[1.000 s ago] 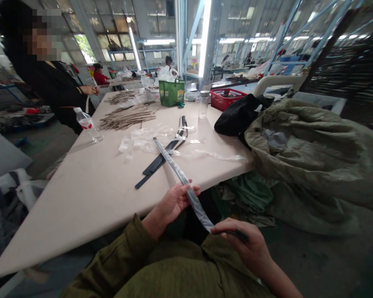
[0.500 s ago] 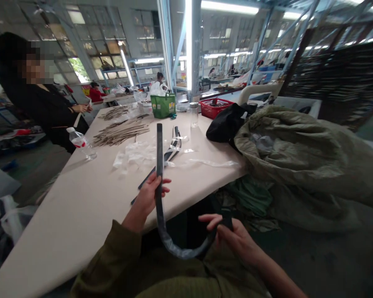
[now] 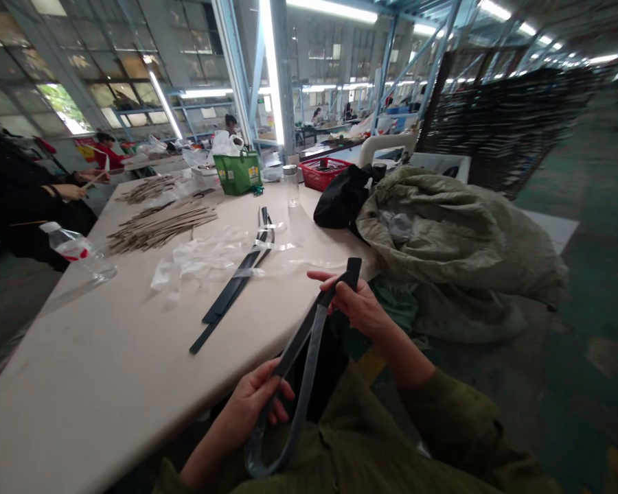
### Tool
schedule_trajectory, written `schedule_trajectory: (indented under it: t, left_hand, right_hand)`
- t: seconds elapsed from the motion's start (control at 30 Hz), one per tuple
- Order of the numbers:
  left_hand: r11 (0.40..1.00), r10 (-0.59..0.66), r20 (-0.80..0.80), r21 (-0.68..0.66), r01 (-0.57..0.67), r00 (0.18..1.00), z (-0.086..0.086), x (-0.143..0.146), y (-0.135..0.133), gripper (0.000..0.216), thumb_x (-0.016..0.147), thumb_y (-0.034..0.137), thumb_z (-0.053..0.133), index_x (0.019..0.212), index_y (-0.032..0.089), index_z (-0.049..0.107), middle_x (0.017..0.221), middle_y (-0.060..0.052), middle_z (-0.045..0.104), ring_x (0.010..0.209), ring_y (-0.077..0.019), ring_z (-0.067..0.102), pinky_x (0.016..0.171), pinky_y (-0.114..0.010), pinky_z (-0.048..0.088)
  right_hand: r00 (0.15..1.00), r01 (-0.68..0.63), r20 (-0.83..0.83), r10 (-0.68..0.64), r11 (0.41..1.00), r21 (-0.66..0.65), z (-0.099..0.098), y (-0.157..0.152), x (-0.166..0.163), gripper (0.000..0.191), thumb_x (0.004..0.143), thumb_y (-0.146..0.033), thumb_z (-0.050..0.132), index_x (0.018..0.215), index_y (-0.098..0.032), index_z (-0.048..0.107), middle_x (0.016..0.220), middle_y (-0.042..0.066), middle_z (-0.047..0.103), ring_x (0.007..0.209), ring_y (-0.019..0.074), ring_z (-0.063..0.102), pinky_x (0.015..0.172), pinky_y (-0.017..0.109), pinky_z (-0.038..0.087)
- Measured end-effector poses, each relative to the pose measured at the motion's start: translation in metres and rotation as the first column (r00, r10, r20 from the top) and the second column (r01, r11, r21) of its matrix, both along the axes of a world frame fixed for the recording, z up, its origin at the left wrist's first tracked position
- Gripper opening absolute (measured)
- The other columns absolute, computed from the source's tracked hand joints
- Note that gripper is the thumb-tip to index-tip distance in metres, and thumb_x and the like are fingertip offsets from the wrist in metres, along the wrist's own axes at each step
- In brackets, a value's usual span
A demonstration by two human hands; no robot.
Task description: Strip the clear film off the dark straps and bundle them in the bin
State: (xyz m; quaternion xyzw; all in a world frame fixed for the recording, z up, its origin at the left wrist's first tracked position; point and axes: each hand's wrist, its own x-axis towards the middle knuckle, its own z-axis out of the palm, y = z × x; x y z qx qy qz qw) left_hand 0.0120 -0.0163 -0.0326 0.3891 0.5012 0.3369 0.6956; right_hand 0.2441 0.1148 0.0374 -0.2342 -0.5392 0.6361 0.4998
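A long dark strap (image 3: pixel 309 370), partly covered in shiny clear film, is bent into a loop in front of my body. My right hand (image 3: pixel 363 305) pinches the upper part, where both ends come together and a short end sticks up past the fingers. Lower down, my left hand (image 3: pixel 257 401) grips one length of it above the bend. On the table (image 3: pixel 108 384) lie several similar dark strips (image 3: pixel 237 278), overlapping, with a wrap of clear film across them. Crumpled clear film (image 3: pixel 196 261) is spread beside these strips.
Bundles of thin brown strips (image 3: pixel 159 226) lie farther left, near a tilted-looking water bottle (image 3: pixel 82 254). Toward the back stand a green bag (image 3: pixel 237 173), a glass jar (image 3: pixel 291 189) and a red basket (image 3: pixel 322 175). A black bag (image 3: pixel 340 199) and a large sack (image 3: pixel 443 219) are right. Another person (image 3: pixel 20 199) stands left.
My right hand has risen with its strap end, and my left hand has moved lower. The strap's two ends, apart before, are now together at my right hand. The view has turned right.
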Motion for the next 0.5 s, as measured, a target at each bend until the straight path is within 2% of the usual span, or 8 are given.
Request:
schedule_trajectory:
  t: [0.1,0.23,0.37,0.5]
  left_hand:
    - [1.0,0.016,0.023,0.016,-0.016,1.0,-0.002,0.0,-0.002,0.048,0.086,0.044,0.064,0.127,0.021,0.058,0.086,-0.003,0.067,0.058,-0.0102,0.062,0.052,-0.02,0.045]
    - [0.997,0.057,0.057,0.041,-0.059,0.997,-0.003,0.001,-0.001,0.045,0.085,0.043,0.066,0.125,0.022,0.061,0.087,-0.003,0.067,0.06,-0.0099,0.061,0.055,-0.02,0.046]
    - [0.999,0.039,0.055,0.034,-0.041,0.998,-0.003,0.001,-0.002,0.042,0.086,0.043,0.064,0.123,0.021,0.062,0.087,-0.004,0.067,0.06,-0.0106,0.061,0.056,-0.021,0.045]
    - [0.997,0.01,0.047,0.078,-0.014,0.999,0.007,0.0,0.004,0.042,0.088,0.045,0.061,0.121,0.019,0.063,0.099,-0.008,0.069,0.072,-0.0139,0.064,0.065,-0.024,0.048]
  right_hand:
    - [0.996,0.032,0.085,-0.03,0.999,-0.019,0.006,-0.003,-0.002,0.028,0.087,-0.047,0.065,0.091,-0.021,0.076,0.12,0.007,0.068,0.063,0.0079,0.057,0.057,0.021,0.052]
    - [0.992,0.05,0.115,-0.046,0.998,-0.033,0.002,-0.007,-0.01,0.028,0.089,-0.045,0.063,0.095,-0.021,0.075,0.127,0.007,0.065,0.069,0.0094,0.06,0.055,0.019,0.053]
    - [0.988,0.082,0.135,-0.078,0.996,-0.023,-0.003,-0.007,-0.013,0.027,0.09,-0.044,0.063,0.094,-0.021,0.075,0.126,0.007,0.065,0.074,0.011,0.063,0.054,0.019,0.054]
    - [0.98,0.11,0.168,-0.111,0.994,0.016,-0.002,-0.006,-0.016,0.03,0.089,-0.046,0.062,0.094,-0.02,0.075,0.118,0.008,0.069,0.081,0.0151,0.066,0.053,0.019,0.053]
